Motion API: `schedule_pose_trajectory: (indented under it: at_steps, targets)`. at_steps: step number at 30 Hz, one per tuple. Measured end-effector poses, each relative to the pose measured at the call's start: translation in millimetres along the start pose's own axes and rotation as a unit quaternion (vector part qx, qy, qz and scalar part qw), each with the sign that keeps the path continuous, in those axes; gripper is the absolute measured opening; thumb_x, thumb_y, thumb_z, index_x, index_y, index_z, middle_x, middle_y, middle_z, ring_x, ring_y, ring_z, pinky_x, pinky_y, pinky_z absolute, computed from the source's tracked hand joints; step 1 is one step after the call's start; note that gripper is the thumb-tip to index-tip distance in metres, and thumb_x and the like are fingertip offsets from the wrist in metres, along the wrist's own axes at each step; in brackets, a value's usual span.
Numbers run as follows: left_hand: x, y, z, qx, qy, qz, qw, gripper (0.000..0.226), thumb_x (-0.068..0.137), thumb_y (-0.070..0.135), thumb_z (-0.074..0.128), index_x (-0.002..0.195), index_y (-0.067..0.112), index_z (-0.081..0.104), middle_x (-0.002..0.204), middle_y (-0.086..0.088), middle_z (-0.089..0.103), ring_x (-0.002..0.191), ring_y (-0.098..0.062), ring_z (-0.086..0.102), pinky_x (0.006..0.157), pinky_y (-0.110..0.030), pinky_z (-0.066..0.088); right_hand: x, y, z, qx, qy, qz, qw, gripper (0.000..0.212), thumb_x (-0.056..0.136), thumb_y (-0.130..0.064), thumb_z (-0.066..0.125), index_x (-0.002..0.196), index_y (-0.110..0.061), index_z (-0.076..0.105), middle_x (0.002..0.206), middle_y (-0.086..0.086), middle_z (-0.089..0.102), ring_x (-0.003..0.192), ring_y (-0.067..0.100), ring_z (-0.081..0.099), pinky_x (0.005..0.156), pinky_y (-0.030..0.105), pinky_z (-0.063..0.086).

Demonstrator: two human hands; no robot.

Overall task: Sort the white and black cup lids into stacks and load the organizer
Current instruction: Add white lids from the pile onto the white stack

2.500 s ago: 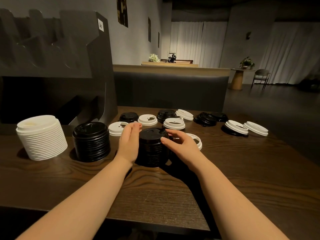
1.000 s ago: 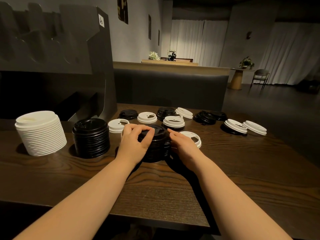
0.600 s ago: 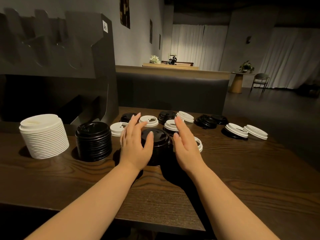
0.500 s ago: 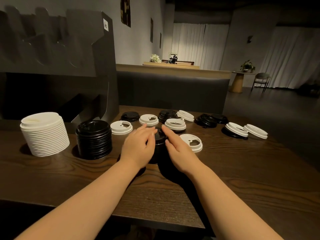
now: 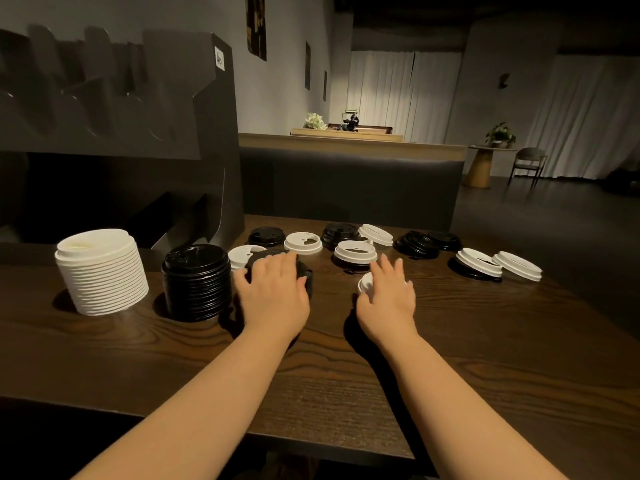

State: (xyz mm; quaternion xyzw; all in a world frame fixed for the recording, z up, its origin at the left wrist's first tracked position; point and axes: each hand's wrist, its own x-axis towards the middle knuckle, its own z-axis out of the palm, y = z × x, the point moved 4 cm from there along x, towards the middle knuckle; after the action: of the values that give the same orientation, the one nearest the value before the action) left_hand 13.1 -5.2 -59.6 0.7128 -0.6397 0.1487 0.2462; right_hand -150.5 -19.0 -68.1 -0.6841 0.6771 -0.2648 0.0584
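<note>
Dark wood-grain worktop (image 5: 311, 375), dim café room behind. Two bare forearms reaching in from the near edge.

Left hand (image 5: 273, 292) spread palm-down over a short black stack (image 5: 306, 277), fingers curled over its top and gripping it. Just right of that stack, right hand (image 5: 388, 299) lying over a single white lid (image 5: 363, 284), fingers relaxed and fanned; whether gripping or only touching, cannot tell.

Left of the short black stack, touching or nearly so: a taller black stack (image 5: 195, 282). Further left: a tall white stack (image 5: 102, 271), roughly fifteen lids.

Beyond the short black stack, loose lids scattered: about six white ones showing, some resting on black lids, plus several black ones singly and in small piles; exact black count unclear in the dark. Among them a white lid (image 5: 244, 254) half hidden behind the left hand, another (image 5: 303, 242) just beyond it.

Behind the tall stacks: dark organizer (image 5: 138, 133) with slanted slots, a small white label (image 5: 219, 59) on its side, writing unreadable.
</note>
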Motion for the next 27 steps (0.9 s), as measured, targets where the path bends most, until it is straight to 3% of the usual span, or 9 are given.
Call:
schedule_pose_trajectory:
  at_steps: [3, 6, 9, 12, 16, 18, 21, 24, 27]
  targets:
    - [1, -13, 0, 0.006, 0.014, -0.065, 0.998, 0.054, 0.098, 0.036, 0.039, 0.147, 0.023, 0.023, 0.144, 0.003, 0.035, 0.132, -0.019, 0.029, 0.108, -0.044, 0.019, -2, 13, 3, -0.022, -0.048, 0.134, 0.99, 0.068, 0.093, -0.024, 0.044, 0.152, -0.016, 0.01, 0.16, 0.01, -0.001, 0.146, 0.031, -0.011, 0.117, 0.046, 0.001]
    - [-1, -12, 1, -0.009, 0.046, -0.075, 0.996, 0.063, 0.094, 0.026, 0.048, 0.149, 0.019, 0.019, 0.152, -0.002, 0.023, 0.139, -0.021, 0.018, 0.11, -0.044, 0.012, 0, 18, 10, 0.0, -0.069, 0.16, 0.985, 0.061, 0.094, -0.034, 0.044, 0.148, -0.013, 0.024, 0.159, 0.015, 0.001, 0.146, 0.035, -0.003, 0.119, 0.045, 0.009]
    - [-4, 12, 2, -0.082, 0.128, 0.084, 0.985, 0.063, 0.074, 0.009, 0.057, 0.136, 0.012, 0.047, 0.142, -0.01, 0.043, 0.134, -0.026, 0.034, 0.107, -0.045, 0.013, 5, 24, 14, 0.028, -0.047, 0.151, 0.987, 0.059, 0.087, -0.043, 0.057, 0.136, -0.016, 0.041, 0.157, 0.017, 0.012, 0.144, 0.032, 0.014, 0.116, 0.042, 0.02]
    - [0, 43, 13, -0.185, -0.004, 0.202, 0.962, 0.054, 0.084, 0.006, 0.046, 0.138, 0.012, 0.046, 0.143, -0.006, 0.043, 0.135, -0.022, 0.034, 0.111, -0.041, 0.024, 9, 28, 14, 0.099, -0.02, 0.159, 0.982, 0.039, 0.081, -0.038, 0.066, 0.112, -0.017, 0.054, 0.143, 0.012, 0.037, 0.13, 0.028, 0.039, 0.106, 0.04, 0.036]
    - [18, 63, 45, -0.41, -0.248, -0.029, 0.877, 0.058, 0.098, 0.03, 0.046, 0.149, 0.011, 0.026, 0.152, -0.008, 0.033, 0.139, -0.023, 0.032, 0.113, -0.035, 0.029, 6, 28, 6, 0.225, 0.033, 0.122, 0.966, 0.029, 0.08, -0.033, 0.071, 0.081, -0.019, 0.046, 0.114, -0.006, 0.044, 0.106, 0.014, 0.048, 0.079, 0.027, 0.043]
    - [28, 69, 52, -0.515, -0.243, -0.128, 0.812, 0.051, 0.098, 0.032, 0.047, 0.142, 0.008, 0.04, 0.144, -0.01, 0.045, 0.13, -0.026, 0.044, 0.101, -0.033, 0.038, 4, 26, 2, 0.268, 0.067, 0.085, 0.957, 0.03, 0.081, -0.03, 0.073, 0.089, -0.018, 0.047, 0.113, -0.011, 0.038, 0.105, 0.007, 0.043, 0.074, 0.018, 0.039]
    - [34, 75, 61, -0.575, -0.207, -0.149, 0.777, 0.032, 0.097, 0.026, 0.048, 0.12, 0.01, 0.063, 0.117, -0.011, 0.064, 0.106, -0.024, 0.059, 0.086, -0.035, 0.048, 7, 29, 4, 0.336, 0.07, 0.073, 0.936, 0.045, 0.08, -0.025, 0.074, 0.115, -0.021, 0.046, 0.116, -0.009, 0.043, 0.105, 0.007, 0.045, 0.078, 0.014, 0.04]
    - [38, 64, 69, -0.641, -0.173, -0.223, 0.714, 0.026, 0.097, 0.021, 0.052, 0.118, 0.009, 0.062, 0.112, -0.009, 0.067, 0.102, -0.021, 0.062, 0.088, -0.036, 0.051, 18, 31, 6, 0.38, 0.055, 0.075, 0.92, 0.062, 0.086, -0.022, 0.066, 0.14, -0.025, 0.034, 0.142, -0.005, 0.04, 0.129, 0.013, 0.039, 0.098, 0.025, 0.036]
    - [45, 47, 71, -0.719, -0.138, -0.301, 0.611, 0.032, 0.097, 0.014, 0.051, 0.128, 0.004, 0.053, 0.119, -0.011, 0.062, 0.103, -0.02, 0.059, 0.087, -0.034, 0.049, 35, 28, 12, 0.276, 0.039, 0.073, 0.958, 0.068, 0.091, -0.021, 0.056, 0.149, -0.024, 0.021, 0.154, -0.004, 0.026, 0.141, 0.016, 0.025, 0.11, 0.034, 0.028]
